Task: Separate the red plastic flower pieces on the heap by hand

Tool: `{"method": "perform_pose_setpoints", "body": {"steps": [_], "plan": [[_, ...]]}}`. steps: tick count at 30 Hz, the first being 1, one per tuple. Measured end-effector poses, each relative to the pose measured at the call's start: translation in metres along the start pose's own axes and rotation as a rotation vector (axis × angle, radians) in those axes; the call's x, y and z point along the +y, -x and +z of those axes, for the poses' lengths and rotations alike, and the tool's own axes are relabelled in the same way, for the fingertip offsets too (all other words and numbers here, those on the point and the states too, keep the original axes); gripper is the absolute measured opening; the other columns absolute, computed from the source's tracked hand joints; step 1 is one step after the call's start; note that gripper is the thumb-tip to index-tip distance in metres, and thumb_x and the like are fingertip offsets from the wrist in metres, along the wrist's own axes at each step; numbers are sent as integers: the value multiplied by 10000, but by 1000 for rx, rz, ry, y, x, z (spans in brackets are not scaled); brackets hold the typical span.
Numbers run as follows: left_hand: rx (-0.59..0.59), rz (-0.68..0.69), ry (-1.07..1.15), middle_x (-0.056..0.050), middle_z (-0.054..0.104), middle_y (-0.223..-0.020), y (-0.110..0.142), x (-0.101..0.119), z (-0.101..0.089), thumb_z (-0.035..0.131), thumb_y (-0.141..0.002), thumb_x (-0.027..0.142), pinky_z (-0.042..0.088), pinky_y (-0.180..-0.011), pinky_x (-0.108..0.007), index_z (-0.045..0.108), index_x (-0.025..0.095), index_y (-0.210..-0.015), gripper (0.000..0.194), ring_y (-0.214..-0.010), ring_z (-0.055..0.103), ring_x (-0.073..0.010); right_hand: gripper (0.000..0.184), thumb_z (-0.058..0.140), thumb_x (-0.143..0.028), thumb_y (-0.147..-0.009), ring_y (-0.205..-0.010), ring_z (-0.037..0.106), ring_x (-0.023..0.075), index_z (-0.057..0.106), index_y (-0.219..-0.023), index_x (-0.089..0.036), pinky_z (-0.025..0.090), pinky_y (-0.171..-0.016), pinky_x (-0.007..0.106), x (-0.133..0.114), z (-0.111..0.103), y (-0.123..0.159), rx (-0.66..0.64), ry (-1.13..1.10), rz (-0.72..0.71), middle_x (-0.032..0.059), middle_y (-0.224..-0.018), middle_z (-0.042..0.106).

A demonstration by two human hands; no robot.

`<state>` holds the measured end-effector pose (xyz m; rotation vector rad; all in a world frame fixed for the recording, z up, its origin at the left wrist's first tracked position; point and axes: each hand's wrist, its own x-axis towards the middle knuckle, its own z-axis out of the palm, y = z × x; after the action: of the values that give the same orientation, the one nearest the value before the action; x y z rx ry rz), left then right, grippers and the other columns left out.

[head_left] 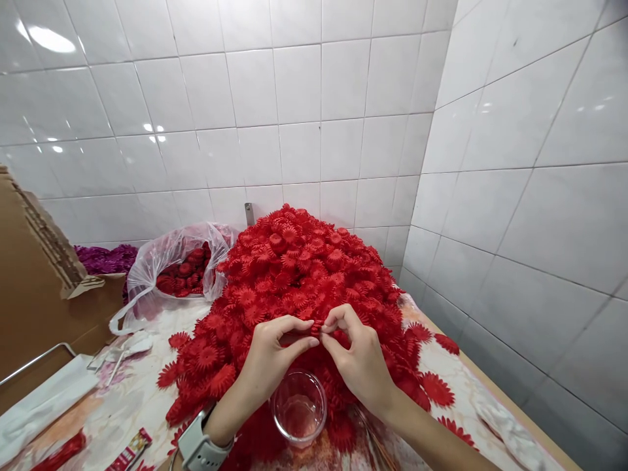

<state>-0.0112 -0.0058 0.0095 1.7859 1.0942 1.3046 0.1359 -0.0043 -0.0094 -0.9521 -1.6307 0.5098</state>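
Note:
My left hand (275, 348) and my right hand (357, 353) meet in front of a big heap of red fabric flowers (299, 275). Between their fingertips is a small red fabric flower (317, 326), pinched from both sides; its details are partly covered by the fingers. The thumb and forefinger of each hand are closed. Just below the hands stands a clear plastic cup (280, 422), with what looks like a little clear liquid at the bottom. Loose red flowers lie around it.
Left of the heap sits a clear plastic bag (147, 288) holding darker red flowers. A cardboard box (39, 261) and purple material (105, 259) are at the far left. A small wrapper (130, 451) lies in front. Tiled walls (304, 85) close off the back and right.

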Motion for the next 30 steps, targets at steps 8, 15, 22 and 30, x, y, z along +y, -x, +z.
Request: {"method": "perform_pose_setpoints", "body": {"steps": [8, 15, 22, 30], "plan": [[-63, -11, 45, -54, 717, -904, -1, -1, -4, 657, -687, 240, 493, -774, -315, 716, 216, -861, 186, -820, 655, -234, 112, 492, -121, -755, -747, 585, 147, 443, -777, -219, 460, -667, 265, -2, -5, -6, -97, -119, 51, -8, -755, 573], [-74, -5, 21, -48, 719, -850, 1, 1, -2, 639, -700, 214, 502, -752, -308, 707, 206, -839, 155, -776, 660, -223, 156, 457, -79, -766, -726, 515, 118, 418, -802, -226, 422, -692, 253, 6, -12, -14, -302, -200, 1, -34, -740, 512], [-49, -71, 181, -48, 696, -903, -1, 1, 1, 693, -652, 233, 502, -763, -301, 674, 204, -840, 191, -830, 643, -206, 86, 401, -165, -825, -744, 485, 126, 357, -850, -234, 442, -712, 281, 7, -7, -8, -259, -184, -23, -9, -815, 441], [-79, -136, 240, -46, 716, -870, -2, 3, 0, 728, -608, 214, 500, -767, -314, 695, 192, -847, 242, -823, 644, -218, 141, 398, -148, -804, -700, 458, 116, 293, -781, -239, 436, -665, 255, 2, -5, -5, -233, -206, -71, -17, -785, 427]]}}
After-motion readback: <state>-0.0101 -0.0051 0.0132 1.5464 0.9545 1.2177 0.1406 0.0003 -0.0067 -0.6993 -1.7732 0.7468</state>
